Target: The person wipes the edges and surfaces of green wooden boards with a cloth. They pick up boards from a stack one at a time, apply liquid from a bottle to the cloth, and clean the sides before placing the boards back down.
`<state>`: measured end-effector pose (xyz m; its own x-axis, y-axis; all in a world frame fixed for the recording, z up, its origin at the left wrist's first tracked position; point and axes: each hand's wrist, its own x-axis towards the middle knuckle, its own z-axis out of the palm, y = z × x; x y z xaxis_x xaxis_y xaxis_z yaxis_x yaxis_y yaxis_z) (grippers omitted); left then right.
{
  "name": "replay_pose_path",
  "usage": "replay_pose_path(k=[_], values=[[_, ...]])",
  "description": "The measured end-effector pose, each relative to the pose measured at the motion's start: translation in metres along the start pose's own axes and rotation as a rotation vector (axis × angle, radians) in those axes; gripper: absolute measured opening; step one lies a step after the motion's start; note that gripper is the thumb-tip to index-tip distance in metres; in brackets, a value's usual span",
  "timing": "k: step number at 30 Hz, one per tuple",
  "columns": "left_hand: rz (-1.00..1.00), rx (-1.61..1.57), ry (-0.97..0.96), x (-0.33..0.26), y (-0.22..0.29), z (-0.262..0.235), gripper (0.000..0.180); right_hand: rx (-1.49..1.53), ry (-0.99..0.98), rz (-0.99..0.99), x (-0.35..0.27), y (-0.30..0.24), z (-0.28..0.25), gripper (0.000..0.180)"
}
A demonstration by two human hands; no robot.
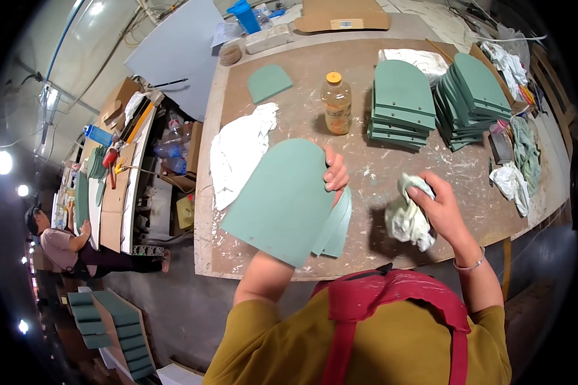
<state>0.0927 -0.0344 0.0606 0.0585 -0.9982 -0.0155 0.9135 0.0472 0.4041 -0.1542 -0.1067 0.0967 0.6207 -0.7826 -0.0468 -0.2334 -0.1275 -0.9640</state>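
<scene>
A flat green panel with one rounded end is tilted up over the near side of the table. My left hand is closed on its right edge, with the forearm passing beneath it and the palm hidden. More green panels lie fanned out just under and to the right of it. To the right, my right hand grips a crumpled whitish rag above the tabletop, apart from the panel. A bottle with a yellow cap stands beyond my left hand.
On the brown worktable are a white cloth, a single green panel and two stacks of green panels. At the far left, a person works at another bench. More green pieces sit low at left.
</scene>
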Motion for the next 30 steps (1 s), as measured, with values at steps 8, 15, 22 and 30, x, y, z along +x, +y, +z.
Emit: replay_pose_path(k=[8,15,22,30], values=[[0.091,0.198,0.146,0.053,-0.081,-0.008,0.038,-0.068,0.089,-0.520,0.065,-0.047,0.039,0.021],[0.040,0.569,0.185,0.065,-0.050,-0.015,0.043,-0.288,0.030,-0.748,0.000,-0.057,0.041,0.017],[0.297,1.193,0.342,0.074,-0.009,0.013,0.054,-0.441,0.009,-0.785,0.003,-0.051,0.015,0.020],[0.328,1.207,0.277,0.053,0.056,0.010,0.057,-0.056,-0.551,-0.497,-0.026,-0.032,0.021,0.024]])
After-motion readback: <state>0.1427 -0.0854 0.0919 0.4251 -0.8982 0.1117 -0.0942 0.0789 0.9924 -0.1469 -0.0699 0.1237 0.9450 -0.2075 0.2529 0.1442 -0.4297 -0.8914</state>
